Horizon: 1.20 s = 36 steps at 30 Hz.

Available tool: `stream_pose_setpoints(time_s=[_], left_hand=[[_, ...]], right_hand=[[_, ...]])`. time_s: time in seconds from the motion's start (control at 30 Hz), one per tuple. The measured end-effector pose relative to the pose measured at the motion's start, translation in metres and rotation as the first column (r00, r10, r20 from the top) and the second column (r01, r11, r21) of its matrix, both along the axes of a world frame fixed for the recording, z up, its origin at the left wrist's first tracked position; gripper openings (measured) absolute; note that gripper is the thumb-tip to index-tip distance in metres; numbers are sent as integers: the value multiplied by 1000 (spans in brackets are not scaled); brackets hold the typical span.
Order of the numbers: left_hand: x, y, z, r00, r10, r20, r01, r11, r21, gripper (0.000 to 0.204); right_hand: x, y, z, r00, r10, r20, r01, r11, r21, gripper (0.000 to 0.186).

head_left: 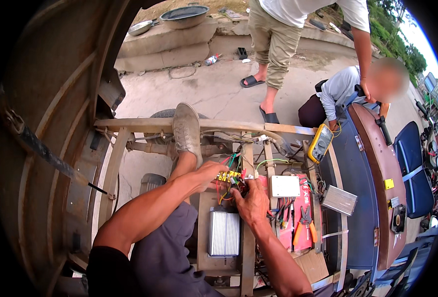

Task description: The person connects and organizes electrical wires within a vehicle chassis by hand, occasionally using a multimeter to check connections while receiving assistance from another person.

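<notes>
My left hand [210, 177] is closed at the near end of a small yellow piece with black marks [230, 176], whose kind I cannot make out. Beside it, my right hand [253, 202] pinches a bunch of thin coloured wires [235, 181] that end in small connectors. Both hands meet over the open metal frame [247, 232], and the fingertips partly hide what they hold. Just below them lies a silver finned controller box [224, 233]. A white box [285, 186] with wires hanging from it sits to the right of my right hand.
Orange-handled pliers [305, 226] lie on a red sheet [301, 198]. A yellow multimeter [320, 143] leans on the frame, near a second finned box [339, 200]. One person crouches behind a blue-and-brown panel [377, 188]; another person [278, 39] stands beyond. My shoe [186, 131] rests on the crossbar.
</notes>
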<state>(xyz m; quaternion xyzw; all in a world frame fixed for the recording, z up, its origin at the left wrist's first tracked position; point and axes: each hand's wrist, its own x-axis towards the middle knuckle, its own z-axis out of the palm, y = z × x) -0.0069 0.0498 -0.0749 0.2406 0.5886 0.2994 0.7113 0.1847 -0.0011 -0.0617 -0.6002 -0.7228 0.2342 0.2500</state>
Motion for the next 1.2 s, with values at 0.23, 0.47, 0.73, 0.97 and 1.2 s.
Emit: stream_pose_setpoints(time_s=[0.23, 0.47, 0.73, 0.97, 1.2], left_hand=[[-4, 2, -1, 1000, -12, 8, 12, 999, -33, 22], [-2, 1, 3, 996, -46, -76, 46, 999, 7, 23], [-22, 3, -36, 874, -90, -478, 256, 921, 294, 40], [6, -15, 20, 454, 162, -876, 709, 530, 465, 64], [22, -12, 23, 210, 146, -967, 943, 232, 240, 48]], right_hand=[[-1, 5, -11, 989, -82, 122, 79, 996, 34, 25], [14, -20, -18, 971, -233, -51, 231, 972, -30, 25], [20, -42, -11, 964, -244, -108, 222, 957, -185, 25], [26, -55, -15, 980, -196, -27, 191, 972, -135, 22], [30, -64, -25, 998, -52, -17, 53, 997, 58, 19]])
